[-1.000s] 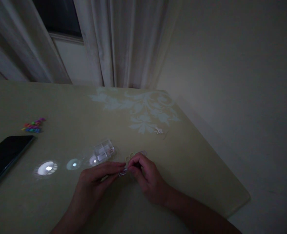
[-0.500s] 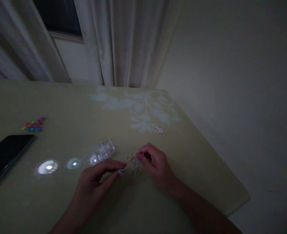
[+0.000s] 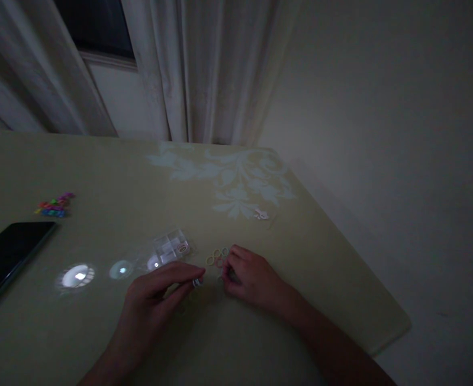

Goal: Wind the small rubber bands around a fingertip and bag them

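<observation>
My left hand (image 3: pixel 160 295) pinches a small bunch of pale elastic hair ties (image 3: pixel 197 282) between thumb and fingertips. My right hand (image 3: pixel 248 273) is closed, its fingertips down at the table among the loose hair ties; whatever they grip is hidden. Several thin coloured hair ties (image 3: pixel 217 253), yellow, pinkish and bluish, lie flat just left of and beyond the right fingers, partly covered by them. Behind my left hand sits a clear divided plastic box (image 3: pixel 170 247), with a brownish ring-like band in its right compartment.
A dark phone (image 3: pixel 13 257) lies at the left, with a heap of bright small pieces (image 3: pixel 55 206) beyond it. A small white figure-shaped item (image 3: pixel 261 214) rests past my right hand. The table (image 3: pixel 320 268) meets a wall at the right; curtains (image 3: pixel 220 69) hang behind.
My right hand has come slightly nearer and lower, and its fingers now cover the closer hair ties. The left hand has shifted slightly left, still holding its bunch.
</observation>
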The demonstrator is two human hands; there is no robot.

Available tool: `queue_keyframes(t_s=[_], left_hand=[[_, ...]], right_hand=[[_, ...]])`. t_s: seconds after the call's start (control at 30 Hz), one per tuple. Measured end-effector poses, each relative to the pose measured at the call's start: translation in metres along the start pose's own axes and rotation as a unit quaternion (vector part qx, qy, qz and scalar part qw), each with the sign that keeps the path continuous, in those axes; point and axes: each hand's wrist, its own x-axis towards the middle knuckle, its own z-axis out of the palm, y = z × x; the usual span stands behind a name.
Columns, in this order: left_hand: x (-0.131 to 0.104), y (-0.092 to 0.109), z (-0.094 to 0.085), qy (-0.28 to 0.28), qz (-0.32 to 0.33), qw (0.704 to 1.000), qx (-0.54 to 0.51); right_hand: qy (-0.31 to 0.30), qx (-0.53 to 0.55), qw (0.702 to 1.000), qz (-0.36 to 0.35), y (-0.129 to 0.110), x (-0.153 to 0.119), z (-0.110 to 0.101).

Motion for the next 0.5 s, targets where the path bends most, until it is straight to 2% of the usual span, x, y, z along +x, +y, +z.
queue_keyframes(t_s=[0.13,0.3,0.5], left_hand=[[0.0,-0.004,0.0,-0.017,0.02,1.0,-0.009],[-0.002,-0.005,0.001,-0.027,0.013,0.999,-0.011],[-0.001,-0.006,0.0,-0.028,0.03,0.999,-0.008]], right_hand=[[0.008,0.021,1.0,0.007,0.003,-0.001,-0.004],[0.015,0.065,0.998,0.005,0.01,-0.002,-0.011],[-0.032,0.016,0.999,0.001,0.005,-0.003,-0.01]])
